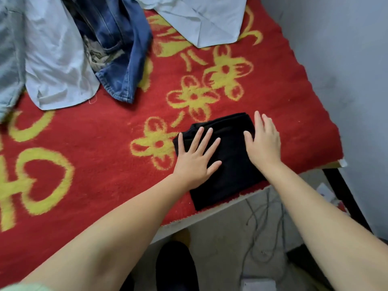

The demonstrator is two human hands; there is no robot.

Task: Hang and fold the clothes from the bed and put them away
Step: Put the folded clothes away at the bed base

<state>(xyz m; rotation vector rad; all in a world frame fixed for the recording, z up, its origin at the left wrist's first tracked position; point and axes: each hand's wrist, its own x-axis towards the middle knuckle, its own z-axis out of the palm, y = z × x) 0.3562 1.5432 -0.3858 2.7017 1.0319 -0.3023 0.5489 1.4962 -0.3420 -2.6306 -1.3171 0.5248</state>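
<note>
A folded black garment (pixel 231 164) lies near the bed's front right corner, on a red blanket with yellow flowers (pixel 105 143). My left hand (pixel 195 156) lies flat on the garment's left side with fingers spread. My right hand (pixel 265 141) rests flat on its right side, fingers straight. At the back left of the bed lie a pale blue shirt (pixel 54 66) and blue jeans (pixel 119 45). Another light blue garment (pixel 201 19) lies at the back middle.
A grey wall (pixel 346 70) runs along the bed's right side. The bed's front edge (pixel 210 215) crosses below the black garment. Cables (pixel 262 227) lie on the floor beneath, beside a dark bed leg (pixel 344 198).
</note>
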